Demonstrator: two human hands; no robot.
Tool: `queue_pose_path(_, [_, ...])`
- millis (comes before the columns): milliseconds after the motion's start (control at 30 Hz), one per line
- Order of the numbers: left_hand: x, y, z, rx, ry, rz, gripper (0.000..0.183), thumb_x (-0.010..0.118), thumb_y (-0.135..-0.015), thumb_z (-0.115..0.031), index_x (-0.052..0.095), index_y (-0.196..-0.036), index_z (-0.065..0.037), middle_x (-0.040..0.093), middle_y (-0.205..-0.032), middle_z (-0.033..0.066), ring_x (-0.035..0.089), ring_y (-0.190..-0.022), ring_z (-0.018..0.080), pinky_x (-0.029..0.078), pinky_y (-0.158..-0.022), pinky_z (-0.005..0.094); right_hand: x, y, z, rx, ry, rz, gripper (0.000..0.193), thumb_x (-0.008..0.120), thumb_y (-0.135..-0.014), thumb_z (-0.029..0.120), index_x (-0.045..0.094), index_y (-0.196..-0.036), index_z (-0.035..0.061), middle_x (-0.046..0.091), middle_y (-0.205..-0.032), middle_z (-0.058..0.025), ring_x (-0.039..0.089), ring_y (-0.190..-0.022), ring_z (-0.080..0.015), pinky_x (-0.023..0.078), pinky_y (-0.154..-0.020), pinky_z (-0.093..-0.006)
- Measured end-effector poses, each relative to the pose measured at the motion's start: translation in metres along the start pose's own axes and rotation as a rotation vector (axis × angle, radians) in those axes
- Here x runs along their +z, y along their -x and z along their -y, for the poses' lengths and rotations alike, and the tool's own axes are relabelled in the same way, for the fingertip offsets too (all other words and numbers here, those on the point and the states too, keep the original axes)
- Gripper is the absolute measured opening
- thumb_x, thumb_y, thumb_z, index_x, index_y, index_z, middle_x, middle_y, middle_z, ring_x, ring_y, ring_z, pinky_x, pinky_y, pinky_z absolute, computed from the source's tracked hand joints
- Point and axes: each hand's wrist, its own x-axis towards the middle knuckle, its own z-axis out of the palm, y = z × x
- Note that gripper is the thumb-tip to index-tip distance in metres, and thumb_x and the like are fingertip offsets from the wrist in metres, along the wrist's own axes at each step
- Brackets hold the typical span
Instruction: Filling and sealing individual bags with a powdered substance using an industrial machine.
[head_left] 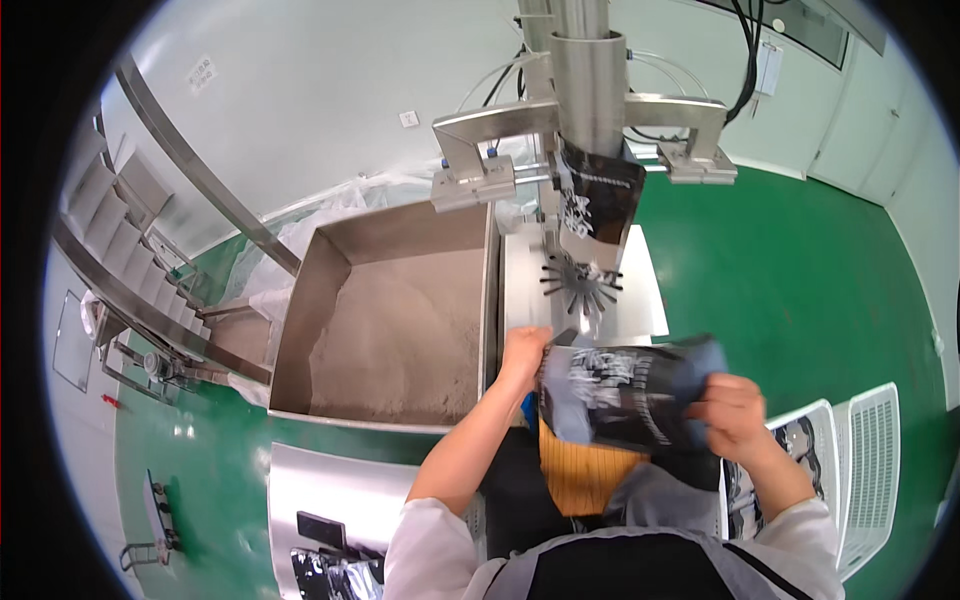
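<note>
A black printed pouch (625, 395), partly smeared by motion, is held sideways before me above my lap. My left hand (524, 357) is closed at its upper left corner. Closed on the right end of the pouch is my right hand (732, 414). Straight ahead, a second black pouch (600, 200) hangs at the lower end of the steel filling tube (588, 95), between two metal clamp arms. Below that pouch sits a dark star-shaped piece (580, 287) over a pale metal table (640, 290).
A big steel bin (490, 290) with grey-brown powder (400, 330) stands left of the tube. White plastic baskets (868, 470), one with black pouches (800, 440), are at my right. More pouches (335, 575) lie on a metal table (300, 470) at lower left.
</note>
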Motion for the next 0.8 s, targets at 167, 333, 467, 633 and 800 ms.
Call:
queue_pose_path(167, [-0.044,-0.18,-0.021,0.395,-0.112,-0.378,0.035,0.05,-0.092,-0.034,0.055,-0.077,-0.003,0.053,-0.067,0.006,0.052,-0.065,0.0135,0.042,-0.06,0.0306,-0.015,-0.009,-0.049,0.18,0.446,-0.417,0.035,0.049,-0.088,0.023,0.055,-0.062,-0.0006,0.047,-0.056,-0.009,0.048,-0.053,-0.0241,0.036,-0.049,-0.0304])
queue_pose_path(333, [-0.016,-0.239,-0.039,0.505,0.304,-0.215,0.037,0.047,-0.094,-0.038,0.057,-0.09,-0.003,0.053,-0.079,0.0032,0.05,-0.076,0.0109,0.041,-0.067,0.0276,-0.029,-0.06,-0.134,0.633,0.114,-0.331,0.026,0.049,-0.093,0.021,0.061,-0.086,-0.0003,0.05,-0.058,-0.0042,0.043,-0.054,-0.0092,0.034,-0.05,-0.0272])
queue_pose_path(467, [-0.038,-0.222,-0.019,0.53,0.049,-0.427,0.031,0.049,-0.088,-0.013,0.051,-0.115,0.003,0.055,-0.11,0.0123,0.052,-0.104,0.0215,0.04,-0.091,0.0308,0.007,-0.092,-0.176,0.706,-0.018,0.344,0.033,0.069,-0.079,0.017,0.058,-0.103,-0.001,0.05,-0.056,-0.01,0.039,-0.045,-0.015,0.035,-0.047,-0.0343])
queue_pose_path(633, [0.023,-0.118,-0.019,0.696,-0.151,-0.012,0.084,0.059,-0.064,0.005,0.023,-0.14,0.001,0.034,-0.14,0.017,0.034,-0.13,0.028,0.027,-0.109,0.0388,0.072,-0.09,-0.192,0.524,0.224,0.199,0.04,0.072,-0.074,0.033,0.061,-0.067,-0.0048,0.061,-0.071,-0.0217,0.056,-0.056,-0.0312,0.043,-0.056,-0.0388])
queue_pose_path(800, [0.073,-0.103,-0.023,0.752,-0.292,0.101,0.102,0.077,-0.061,-0.007,0.012,-0.14,0.005,0.033,-0.136,0.0235,0.036,-0.127,0.0312,0.031,-0.105,0.0353,0.091,-0.121,-0.204,0.695,0.126,0.073,0.036,0.069,-0.076,0.03,0.065,-0.071,-0.0055,0.057,-0.06,-0.0225,0.059,-0.057,-0.0326,0.045,-0.058,-0.0386])
